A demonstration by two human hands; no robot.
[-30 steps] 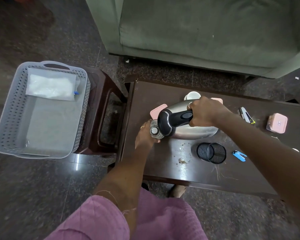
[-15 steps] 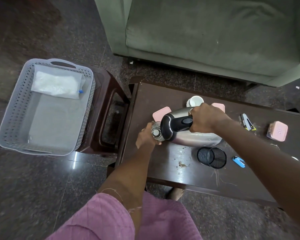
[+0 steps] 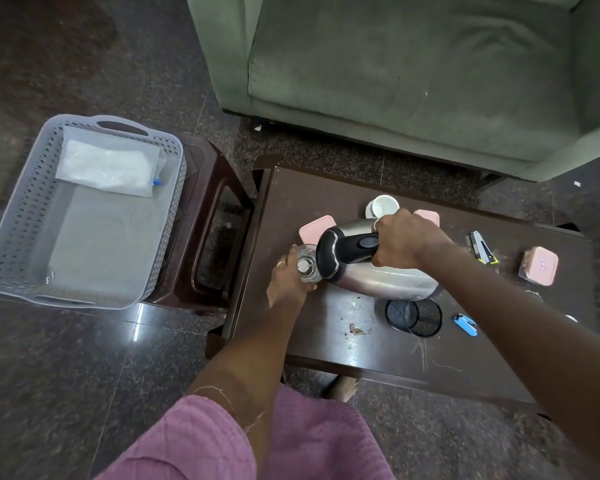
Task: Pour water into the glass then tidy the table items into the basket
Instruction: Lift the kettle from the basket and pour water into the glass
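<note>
A steel kettle [image 3: 385, 282] with a black handle and lid is tipped on its side toward the left, over a clear glass [image 3: 306, 265] on the dark wooden table [image 3: 343, 344]. My right hand [image 3: 407, 242] grips the kettle's handle. My left hand [image 3: 286, 278] wraps around the glass from the left and steadies it on the table. The grey perforated basket [image 3: 21, 216] sits on a brown stool to the left of the table and holds a white plastic packet [image 3: 108, 166].
On the table lie a white cup [image 3: 381, 206], two pink lids [image 3: 314, 228], a black mesh pen holder [image 3: 414, 317] on its side, a blue clip [image 3: 465, 324], a stapler [image 3: 480, 247] and a pink box [image 3: 539, 265]. A green sofa [image 3: 413, 71] stands behind.
The kettle stays tipped at the glass with both hands holding as before. Only the view has shifted slightly.
</note>
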